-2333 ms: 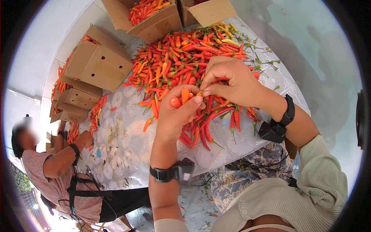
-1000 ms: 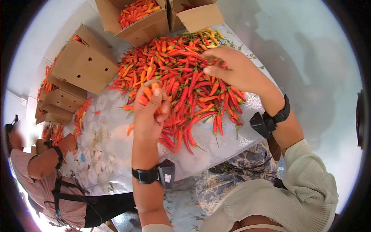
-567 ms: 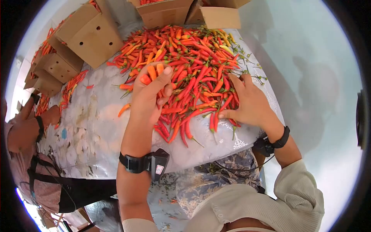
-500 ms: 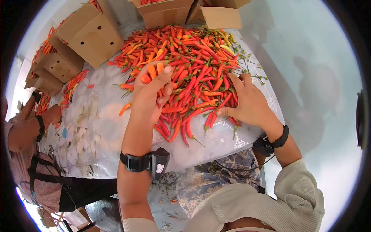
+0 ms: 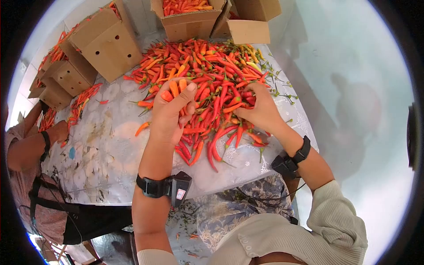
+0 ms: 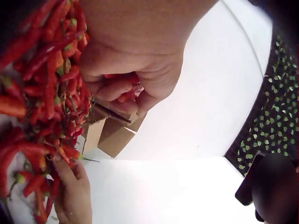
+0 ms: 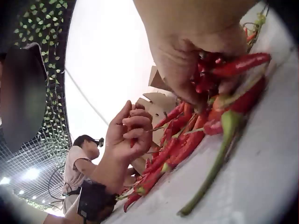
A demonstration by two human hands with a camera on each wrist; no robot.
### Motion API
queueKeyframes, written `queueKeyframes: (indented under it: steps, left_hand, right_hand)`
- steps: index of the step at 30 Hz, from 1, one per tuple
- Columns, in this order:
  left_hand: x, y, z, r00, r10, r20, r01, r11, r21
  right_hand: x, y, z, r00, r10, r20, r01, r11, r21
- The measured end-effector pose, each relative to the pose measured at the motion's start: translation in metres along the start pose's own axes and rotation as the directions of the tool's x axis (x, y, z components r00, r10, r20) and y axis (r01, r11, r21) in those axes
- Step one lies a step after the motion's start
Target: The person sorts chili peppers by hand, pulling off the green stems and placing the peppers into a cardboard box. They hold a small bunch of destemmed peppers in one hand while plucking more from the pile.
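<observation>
My left hand (image 5: 170, 119) is raised over the near left side of a big heap of red and orange chili peppers (image 5: 212, 95). Its fingers curl round several stemless orange-red chilies (image 5: 174, 89), whose blunt ends poke out above the thumb; the left wrist view shows red chilies (image 6: 125, 96) inside the fist. At the heap's right side my right hand (image 5: 263, 110) reaches in, fingertips among the peppers. Seen from the right wrist, its fingers curl round red chilies, one red chili (image 7: 245, 64) sticking out sideways. Green stems show on many peppers in the heap.
Cardboard boxes of chilies stand behind the heap (image 5: 190, 31) and at the back left (image 5: 106, 51). Loose green stems (image 5: 287, 96) lie along the right table edge. Another person's arm (image 5: 26, 152) works at the left by a smaller chili row (image 5: 81, 104) on the plastic-covered table (image 5: 110, 150).
Both hands were together at a chili; they have since parted, and the right hand has come down onto the heap's right side. The left hand still holds its chilies. The head view has shifted.
</observation>
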State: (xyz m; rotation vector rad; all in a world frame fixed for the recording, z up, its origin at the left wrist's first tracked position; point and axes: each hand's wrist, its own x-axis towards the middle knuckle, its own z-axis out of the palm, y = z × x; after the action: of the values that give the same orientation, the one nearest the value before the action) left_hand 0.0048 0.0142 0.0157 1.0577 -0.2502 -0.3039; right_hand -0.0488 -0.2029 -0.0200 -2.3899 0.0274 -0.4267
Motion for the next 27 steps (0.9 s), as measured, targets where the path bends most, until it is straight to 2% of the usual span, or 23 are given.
queueKeyframes:
  steps: [2, 6, 9, 10, 13, 14, 17, 18, 21, 22, 26, 27]
  left_hand:
    - [0.002, -0.001, -0.004, 1.000, 0.004, -0.016, -0.004, 1.000, -0.021]
    - [0.007, -0.003, -0.016, 1.000, -0.020, -0.024, 0.017, 0.994, -0.112]
    - [0.008, -0.003, -0.014, 0.997, 0.011, -0.080, -0.016, 0.998, -0.069]
    - [0.008, -0.003, -0.013, 0.995, 0.018, -0.094, -0.024, 0.998, -0.063]
    - [0.008, -0.003, -0.011, 0.991, 0.042, -0.130, -0.050, 0.997, -0.058]
    - [0.009, -0.004, -0.012, 0.990, 0.051, -0.135, -0.059, 0.997, -0.055]
    - [0.011, -0.004, -0.013, 0.977, 0.068, -0.203, -0.081, 0.995, -0.053]
    - [0.012, -0.005, -0.012, 0.969, 0.071, -0.235, -0.085, 0.995, -0.049]
    - [0.012, -0.005, -0.013, 0.966, 0.085, -0.244, -0.092, 0.996, -0.018]
    - [0.012, -0.006, -0.014, 0.968, 0.094, -0.233, -0.100, 0.995, -0.011]
    - [0.013, -0.006, -0.017, 0.975, 0.087, -0.204, -0.093, 0.995, -0.022]
    - [0.013, -0.006, -0.016, 0.977, 0.077, -0.200, -0.086, 0.996, -0.039]
  right_hand:
    - [0.004, 0.002, 0.012, 0.998, -0.034, -0.056, 0.040, 0.991, 0.125]
    - [0.020, -0.024, 0.020, 0.993, -0.082, -0.081, 0.093, 0.984, 0.149]
    - [0.033, -0.048, 0.018, 0.985, -0.136, -0.102, 0.152, 0.973, 0.173]
    - [0.039, -0.049, 0.020, 0.967, -0.216, -0.137, 0.232, 0.966, 0.112]
    - [0.045, -0.070, 0.009, 0.978, -0.207, -0.017, 0.206, 0.961, 0.184]
    - [0.054, -0.065, 0.007, 0.965, -0.258, 0.046, 0.225, 0.906, 0.359]
    - [0.053, -0.067, -0.014, 0.977, -0.083, 0.199, -0.084, 0.702, 0.707]
    - [0.053, -0.059, -0.017, 0.986, -0.070, 0.153, -0.055, 0.723, 0.689]
    - [0.055, -0.029, -0.025, 0.977, -0.048, 0.209, -0.085, 0.810, 0.580]
    - [0.054, -0.023, -0.024, 0.988, 0.023, 0.153, -0.104, 0.828, 0.551]
    - [0.050, -0.013, -0.031, 0.998, 0.066, 0.005, -0.062, 0.894, 0.444]
    - [0.052, -0.008, -0.028, 0.998, -0.007, -0.068, 0.032, 0.928, 0.372]
